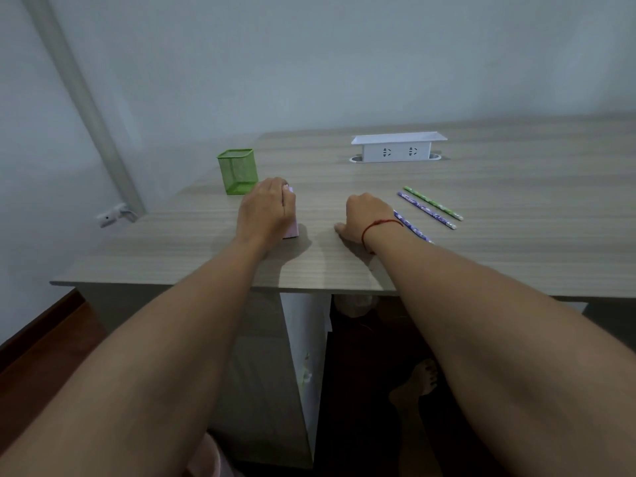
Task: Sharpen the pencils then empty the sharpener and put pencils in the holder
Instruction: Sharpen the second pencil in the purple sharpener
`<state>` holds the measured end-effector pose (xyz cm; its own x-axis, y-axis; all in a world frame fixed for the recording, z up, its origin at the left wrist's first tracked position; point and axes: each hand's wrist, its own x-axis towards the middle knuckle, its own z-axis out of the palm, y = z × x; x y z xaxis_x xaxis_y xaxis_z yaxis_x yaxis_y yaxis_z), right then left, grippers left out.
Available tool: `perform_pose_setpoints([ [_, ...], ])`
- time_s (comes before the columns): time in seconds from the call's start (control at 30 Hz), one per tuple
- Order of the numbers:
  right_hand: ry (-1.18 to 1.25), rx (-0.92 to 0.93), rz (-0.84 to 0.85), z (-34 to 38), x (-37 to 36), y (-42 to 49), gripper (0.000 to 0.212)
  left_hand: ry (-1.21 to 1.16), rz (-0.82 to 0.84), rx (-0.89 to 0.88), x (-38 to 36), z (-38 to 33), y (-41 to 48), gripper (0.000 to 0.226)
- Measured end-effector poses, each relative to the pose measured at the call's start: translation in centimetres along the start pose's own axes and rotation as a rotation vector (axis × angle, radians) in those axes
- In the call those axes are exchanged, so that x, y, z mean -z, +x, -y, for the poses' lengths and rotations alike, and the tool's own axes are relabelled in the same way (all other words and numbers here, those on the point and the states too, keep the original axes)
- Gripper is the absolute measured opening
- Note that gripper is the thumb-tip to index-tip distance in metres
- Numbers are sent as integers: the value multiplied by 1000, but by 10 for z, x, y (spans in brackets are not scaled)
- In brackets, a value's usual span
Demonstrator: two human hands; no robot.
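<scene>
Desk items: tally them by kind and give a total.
Patterned pencils: 3, one green, one purple-and-white, one purple partly under the right hand
Green mesh pencil holder: 1
Pink sharpener under the left hand: 1
White socket box: 1
Total: 6

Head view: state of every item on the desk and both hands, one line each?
Green mesh holder: upright, no pencils inside.
Pink sharpener: on the desk, covered and gripped by left hand.
Right hand: closing on the nearest purple pencil; grip hidden.
Second purple pencil: flat on the desk, untouched.
Green pencil: flat, untouched, beside it.
White socket box: raised from the desk, nothing plugged in.
</scene>
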<state>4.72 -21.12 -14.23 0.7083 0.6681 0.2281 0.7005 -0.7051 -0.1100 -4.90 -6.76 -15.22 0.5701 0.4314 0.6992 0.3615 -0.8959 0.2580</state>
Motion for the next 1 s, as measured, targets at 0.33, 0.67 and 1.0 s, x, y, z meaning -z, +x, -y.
perform_pose_setpoints([
  [0.33,-5,17,38,18,7,-10,38,-58,206,-3,25,5,5,40],
  [0.67,-45,76,-42,10,31,-19,35,-121,267,113,31,0,4,45],
  [1.0,-30,167,-102,7,28,-15,35,-120,239,123,27,-3,1,45],
])
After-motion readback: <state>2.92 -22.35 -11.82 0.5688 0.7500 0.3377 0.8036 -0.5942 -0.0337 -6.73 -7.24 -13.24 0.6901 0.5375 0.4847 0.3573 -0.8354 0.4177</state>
